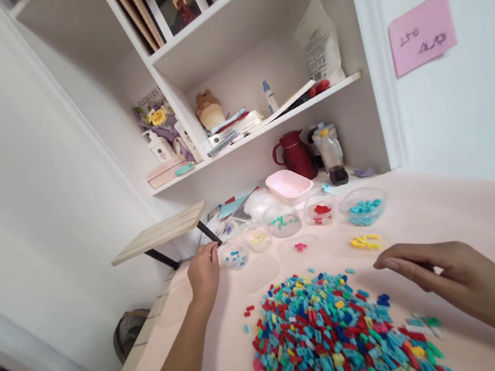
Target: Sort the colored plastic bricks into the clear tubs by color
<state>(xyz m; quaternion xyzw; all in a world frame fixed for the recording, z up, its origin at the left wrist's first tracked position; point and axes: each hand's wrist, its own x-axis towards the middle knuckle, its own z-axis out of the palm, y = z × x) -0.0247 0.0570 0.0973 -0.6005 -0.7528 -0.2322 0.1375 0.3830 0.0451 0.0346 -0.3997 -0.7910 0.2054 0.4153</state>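
Note:
My left hand (204, 274) is at the left edge of a small clear container (222, 251) with blue pieces in it. Its fingers are curled in; whether they hold something is hidden. My right hand (445, 272) hovers right of a shallow clear lid-like tray (335, 246) with yellow bricks (365, 242). Thumb and fingertips of that hand are pressed together, and nothing in them can be made out. Between my forearms lies a large heap of small toy bricks (326, 333), mixed in red, blue, turquoise, yellow and green.
Clear containers hold turquoise bricks (364, 209), red bricks (322, 208), green pieces (283, 222) and pale yellow pieces (259, 239). Behind stand a pink basin (289, 183), a red jug (296, 155) and a bottle (333, 159). A small wooden stand (160, 230) is left, beneath shelves (262, 126).

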